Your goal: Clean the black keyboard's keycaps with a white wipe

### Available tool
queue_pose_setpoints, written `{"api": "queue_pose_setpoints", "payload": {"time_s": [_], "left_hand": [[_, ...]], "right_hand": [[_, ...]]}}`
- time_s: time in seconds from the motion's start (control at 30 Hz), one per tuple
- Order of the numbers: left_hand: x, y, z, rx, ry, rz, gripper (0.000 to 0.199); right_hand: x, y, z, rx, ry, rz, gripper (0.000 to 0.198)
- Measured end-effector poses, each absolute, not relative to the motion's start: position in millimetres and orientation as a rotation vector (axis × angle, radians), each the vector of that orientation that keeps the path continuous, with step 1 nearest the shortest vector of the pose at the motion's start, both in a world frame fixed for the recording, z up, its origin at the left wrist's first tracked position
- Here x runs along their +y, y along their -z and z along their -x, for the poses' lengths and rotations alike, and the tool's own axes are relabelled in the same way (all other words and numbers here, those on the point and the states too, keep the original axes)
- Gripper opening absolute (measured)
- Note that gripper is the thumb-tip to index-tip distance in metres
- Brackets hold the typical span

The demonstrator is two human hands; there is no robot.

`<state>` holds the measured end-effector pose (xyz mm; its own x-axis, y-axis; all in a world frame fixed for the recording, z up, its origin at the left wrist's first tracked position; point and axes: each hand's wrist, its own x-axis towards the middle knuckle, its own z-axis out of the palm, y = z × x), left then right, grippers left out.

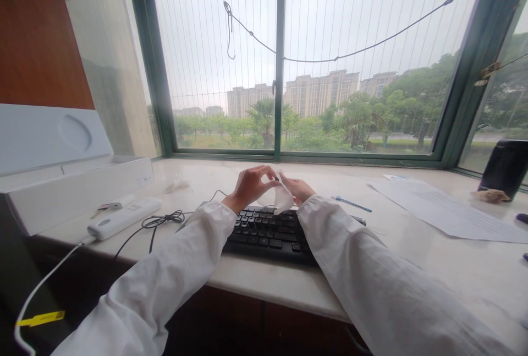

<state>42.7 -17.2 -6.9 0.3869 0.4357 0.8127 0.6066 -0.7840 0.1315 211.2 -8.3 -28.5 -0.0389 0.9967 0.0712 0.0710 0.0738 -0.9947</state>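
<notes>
Above a black keyboard (274, 244) on the marble sill, my two hands meet. My left hand (248, 185) is closed in a pinch, thumb against fingertips, on a small black piece (276, 179) that looks like a keycap. A thin white tissue (283, 200) is gripped by my right hand (300, 189) and hangs down over the keyboard's back edge. The tissue touches or lies very close to the black piece. Most fingers of my right hand are hidden behind the tissue.
Left of the keyboard are a bundled black cable (169, 217) and a white power strip (126, 218), with an open white box (82, 188) behind. To the right lie a blue stick-like tool (352, 203) and paper sheets (449, 207). A dark phone-like object (504, 169) leans near the window.
</notes>
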Motion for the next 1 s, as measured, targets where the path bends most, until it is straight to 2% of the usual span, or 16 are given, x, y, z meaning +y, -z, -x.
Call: {"api": "queue_pose_setpoints", "payload": {"time_s": [0.2, 0.37, 0.53, 0.73, 0.8, 0.87, 1.0], "left_hand": [[-10.8, 11.0, -41.4, -0.959, 1.323, 2.466, 0.017], [-4.9, 13.2, -40.4, -0.973, 1.367, 2.475, 0.014], [-5.1, 13.1, -41.8, -0.969, 1.394, 2.485, 0.016], [-6.5, 6.4, -37.3, -0.891, 1.324, 2.542, 0.014], [-5.7, 2.9, -33.7, -0.877, 1.293, 2.585, 0.014], [-4.5, 0.2, -30.5, -0.865, 1.274, 2.630, 0.015], [-3.0, -1.8, -27.7, -0.844, 1.275, 2.684, 0.018]], "right_hand": [[-14.3, 22.8, -216.2, -1.444, -0.879, 1.336, 0.049], [-11.6, 20.2, -227.9, -1.369, -0.779, 1.430, 0.050], [-5.7, 16.4, -252.0, -1.148, -0.375, 1.673, 0.039], [-11.1, 18.8, -248.2, -1.404, 0.015, 1.679, 0.044], [-14.6, 19.7, -238.6, -1.545, 0.013, 1.547, 0.037], [-18.4, 19.8, -229.0, -1.681, -0.143, 1.415, 0.030], [-24.0, 19.1, -217.3, -1.775, -0.357, 1.332, 0.028]]}}
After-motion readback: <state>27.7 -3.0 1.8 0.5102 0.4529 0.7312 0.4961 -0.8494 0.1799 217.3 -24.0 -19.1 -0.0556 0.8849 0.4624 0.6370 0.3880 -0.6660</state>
